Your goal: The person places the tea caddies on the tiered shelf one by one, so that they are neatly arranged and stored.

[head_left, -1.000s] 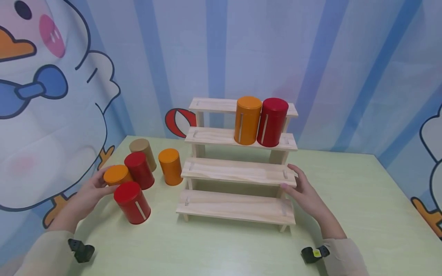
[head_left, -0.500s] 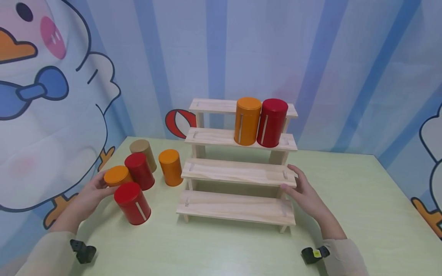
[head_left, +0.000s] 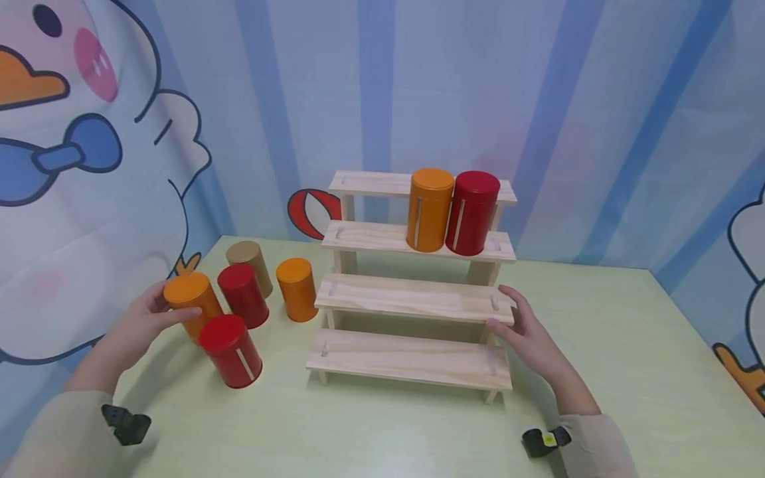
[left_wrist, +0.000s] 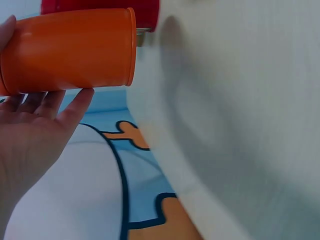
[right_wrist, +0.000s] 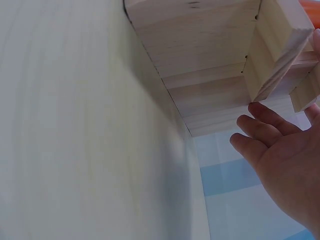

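Observation:
My left hand grips an orange canister, thumb on the near side and fingers behind it. The left wrist view shows that orange canister held slightly above the table. Close beside it stand a red canister with a pale strip and another red canister. My right hand holds the right end of a four-step wooden shelf, thumb at a plank's front edge and forefinger at its back edge. Seen from the right wrist, fingertips reach the plank's lower edge.
An orange canister and a red canister stand together at the right of the shelf's third step. Left of the shelf are a tan canister and another orange canister. A printed curtain hangs behind the table.
My left hand has lifted the orange canister and shifted it slightly left, away from the red ones. The right hand stays on the shelf.

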`<state>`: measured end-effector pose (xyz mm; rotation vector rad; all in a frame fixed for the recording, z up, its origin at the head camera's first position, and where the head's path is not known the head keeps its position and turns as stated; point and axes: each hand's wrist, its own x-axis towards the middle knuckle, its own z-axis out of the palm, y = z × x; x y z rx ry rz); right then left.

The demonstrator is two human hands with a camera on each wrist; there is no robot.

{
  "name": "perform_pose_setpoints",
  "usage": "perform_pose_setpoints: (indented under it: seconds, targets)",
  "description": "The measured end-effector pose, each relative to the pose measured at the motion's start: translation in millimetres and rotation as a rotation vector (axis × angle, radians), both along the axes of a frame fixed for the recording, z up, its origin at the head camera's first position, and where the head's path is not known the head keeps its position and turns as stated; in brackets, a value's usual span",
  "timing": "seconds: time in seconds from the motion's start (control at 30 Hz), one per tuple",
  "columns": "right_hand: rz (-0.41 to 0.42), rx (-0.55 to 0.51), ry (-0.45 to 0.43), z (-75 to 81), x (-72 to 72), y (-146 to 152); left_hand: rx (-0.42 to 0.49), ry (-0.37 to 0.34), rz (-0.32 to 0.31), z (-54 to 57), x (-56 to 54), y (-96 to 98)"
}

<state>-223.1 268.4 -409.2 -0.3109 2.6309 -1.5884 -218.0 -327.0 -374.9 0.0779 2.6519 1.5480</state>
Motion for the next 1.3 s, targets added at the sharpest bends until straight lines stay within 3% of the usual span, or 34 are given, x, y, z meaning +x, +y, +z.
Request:
perform_pose_setpoints:
  seconds: [0.4,0.53,0.77,1.0,1.3]
  targets:
    - [-0.002,-0.009,-0.002,0.4,0.5,1,-0.110,0.076,0.035,59.8,-9.1,5.4]
    - [0.002,-0.016,0.001,-0.3,0.1,1,-0.121,0.068,0.045,82.2,-13.2,9.8]
    - [0.014,-0.029,0.005,-2.0,-0.8,0,-0.135,0.120,0.051,114.1,-19.1,20.5]
    - [0.014,-0.017,0.020,-3.3,-1.7,1,-0.120,0.138,0.041,135.5,-26.0,45.3]
    - [0.018,-0.018,0.019,-3.2,-1.3,0,-0.076,0.139,-0.032,150.3,-35.3,83.7]
